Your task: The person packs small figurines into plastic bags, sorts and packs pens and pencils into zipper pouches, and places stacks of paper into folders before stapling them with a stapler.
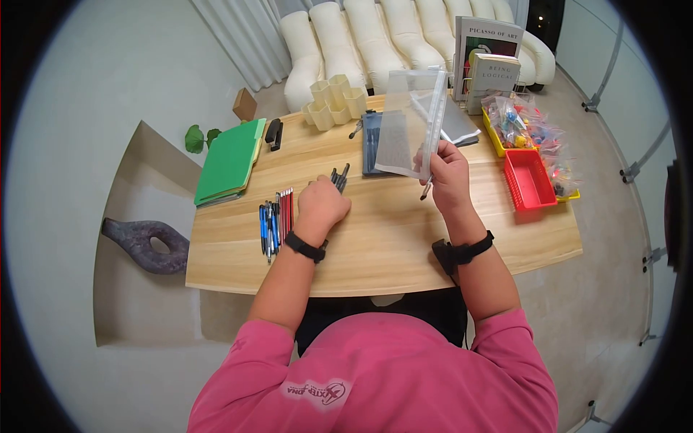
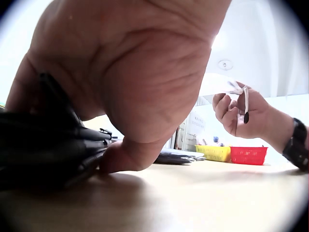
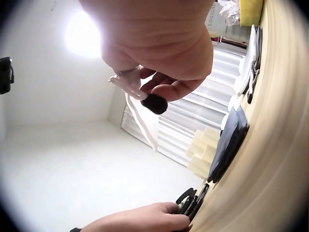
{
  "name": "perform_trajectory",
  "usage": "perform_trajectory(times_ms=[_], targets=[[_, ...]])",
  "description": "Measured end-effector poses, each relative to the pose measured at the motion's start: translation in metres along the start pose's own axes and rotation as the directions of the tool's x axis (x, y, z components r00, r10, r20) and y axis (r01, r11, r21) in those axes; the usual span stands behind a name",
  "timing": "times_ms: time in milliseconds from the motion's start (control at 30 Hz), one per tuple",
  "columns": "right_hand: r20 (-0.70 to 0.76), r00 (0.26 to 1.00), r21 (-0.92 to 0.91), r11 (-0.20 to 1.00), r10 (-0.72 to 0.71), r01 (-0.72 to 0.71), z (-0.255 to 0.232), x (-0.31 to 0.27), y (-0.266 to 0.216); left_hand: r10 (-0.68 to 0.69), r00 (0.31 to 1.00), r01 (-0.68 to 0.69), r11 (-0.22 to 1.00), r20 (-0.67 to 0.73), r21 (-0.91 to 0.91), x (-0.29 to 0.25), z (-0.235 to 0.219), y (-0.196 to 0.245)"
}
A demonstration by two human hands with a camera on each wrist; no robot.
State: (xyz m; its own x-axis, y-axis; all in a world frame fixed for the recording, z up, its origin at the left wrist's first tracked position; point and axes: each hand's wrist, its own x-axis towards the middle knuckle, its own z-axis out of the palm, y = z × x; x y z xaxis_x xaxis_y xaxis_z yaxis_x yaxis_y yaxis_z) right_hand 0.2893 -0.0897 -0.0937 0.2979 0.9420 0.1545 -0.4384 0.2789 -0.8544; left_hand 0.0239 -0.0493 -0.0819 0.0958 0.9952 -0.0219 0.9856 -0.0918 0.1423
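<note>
My left hand (image 1: 323, 207) rests low on the table, its fingers curled round a bunch of black pens (image 1: 339, 177). In the left wrist view the pens (image 2: 58, 150) lie under the palm, close over the wood. My right hand (image 1: 451, 178) is raised and pinches a see-through mesh zipper pouch (image 1: 402, 126) by its white zipper edge. A zipper pull with a black tip (image 3: 154, 104) hangs below those fingers. Left of my left hand, blue and black pens (image 1: 268, 227) and red-striped pencils (image 1: 286, 209) lie in a row.
Dark zipper pouches (image 1: 371, 148) lie behind the raised one. A green folder (image 1: 231, 162), a black stapler (image 1: 273, 135) and a cream hexagonal holder (image 1: 334, 105) stand left and back. Books (image 1: 491, 76), a red basket (image 1: 529, 180) and yellow baskets (image 1: 493, 133) with bagged items are at right.
</note>
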Motion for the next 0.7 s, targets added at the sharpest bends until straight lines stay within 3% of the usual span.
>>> perform_trajectory(times_ms=[67, 300, 367, 400, 433, 467, 500, 533, 600, 700], targets=[[-0.006, 1.000, -0.002, 1.000, 0.011, -0.011, 0.002, -0.001, -0.003, -0.021, 0.996, 0.018, 0.999, 0.089, 0.035, 0.007, 0.000, -0.006], [-0.009, 1.000, 0.002, 1.000, -0.008, 0.008, 0.007, -0.004, -0.006, 0.007, 0.993, -0.005, 1.000, 0.114, -0.012, 0.012, 0.003, -0.029], [0.000, 1.000, -0.010, 1.000, -0.005, 0.005, 0.004, -0.003, -0.002, 0.013, 0.993, 0.043, 0.892, 0.121, -0.449, 0.026, 0.014, -0.052], [-0.001, 1.000, -0.009, 1.000, -0.004, 0.004, 0.005, -0.003, -0.003, 0.013, 0.992, 0.043, 0.893, 0.122, -0.448, 0.026, 0.015, -0.054], [-0.003, 1.000, -0.010, 1.000, -0.002, 0.002, 0.006, -0.004, -0.003, 0.049, 0.997, 0.007, 0.660, 0.052, -0.751, 0.026, 0.016, -0.057], [-0.003, 1.000, -0.010, 1.000, 0.002, -0.002, 0.007, -0.005, -0.004, 0.055, 0.998, -0.044, 0.331, -0.027, -0.943, 0.025, 0.018, -0.060], [0.000, 1.000, -0.010, 1.000, 0.003, -0.003, 0.008, -0.006, -0.005, 0.060, 0.992, -0.121, 0.174, -0.113, -0.977, 0.019, 0.016, -0.056], [0.000, 1.000, -0.009, 1.000, 0.011, -0.011, 0.009, -0.007, -0.007, 0.055, 0.992, -0.121, 0.174, -0.113, -0.977, 0.016, 0.017, -0.052], [0.005, 1.000, -0.009, 1.000, 0.017, -0.017, 0.008, -0.007, -0.006, 0.035, 0.949, -0.314, 0.052, -0.313, -0.948, 0.013, 0.018, -0.049], [0.006, 1.000, -0.008, 1.000, 0.005, -0.005, 0.006, -0.005, -0.003, 0.065, 0.951, -0.307, 0.091, -0.302, -0.947, 0.008, 0.016, -0.052]])
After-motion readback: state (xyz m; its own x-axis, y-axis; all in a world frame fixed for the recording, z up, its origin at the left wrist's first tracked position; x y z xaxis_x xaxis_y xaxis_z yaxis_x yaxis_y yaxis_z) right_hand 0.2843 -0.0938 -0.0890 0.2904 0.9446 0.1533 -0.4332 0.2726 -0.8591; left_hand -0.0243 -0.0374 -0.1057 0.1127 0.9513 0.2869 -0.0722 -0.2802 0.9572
